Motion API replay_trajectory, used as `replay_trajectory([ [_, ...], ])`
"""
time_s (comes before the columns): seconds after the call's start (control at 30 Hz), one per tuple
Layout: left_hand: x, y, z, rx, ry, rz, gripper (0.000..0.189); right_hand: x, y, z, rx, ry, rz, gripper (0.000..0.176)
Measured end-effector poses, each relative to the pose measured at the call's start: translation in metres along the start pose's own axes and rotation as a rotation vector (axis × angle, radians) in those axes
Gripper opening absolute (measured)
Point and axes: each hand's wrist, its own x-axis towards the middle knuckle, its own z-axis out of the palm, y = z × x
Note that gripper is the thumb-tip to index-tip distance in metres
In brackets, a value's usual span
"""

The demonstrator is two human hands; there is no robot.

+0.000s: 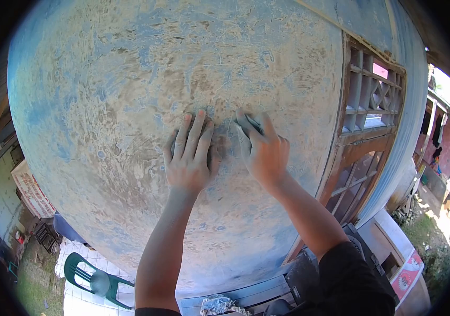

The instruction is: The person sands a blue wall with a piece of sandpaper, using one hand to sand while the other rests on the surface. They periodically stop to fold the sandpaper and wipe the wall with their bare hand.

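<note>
A worn wall [130, 79] with patchy blue paint over bare tan surface fills most of the view. My left hand [189, 155] lies flat against it, fingers spread and pointing up. My right hand [262, 150] presses a small grey sheet, apparently sandpaper [247, 129], onto the wall just to the right of the left hand. The sheet is mostly hidden under the fingers. Both arms reach up from below.
A wooden window frame with lattice [372, 95] stands to the right of my hands. Below are a green plastic chair [90, 276] on white tiles, a crumpled foil-like object [219, 304] and dark equipment [356, 247]. A yard and buildings lie at far right.
</note>
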Motion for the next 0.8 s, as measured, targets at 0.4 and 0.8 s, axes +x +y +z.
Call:
replay_trajectory([
  [0.4,0.000,0.001,-0.001,-0.021,0.016,-0.017,0.044,0.012,0.010,0.001,-0.071,-0.022,-0.128,0.038],
  [0.8,-0.006,0.002,-0.002,-0.042,0.029,-0.036,0.041,0.009,0.019,0.000,-0.072,-0.010,-0.185,0.039],
])
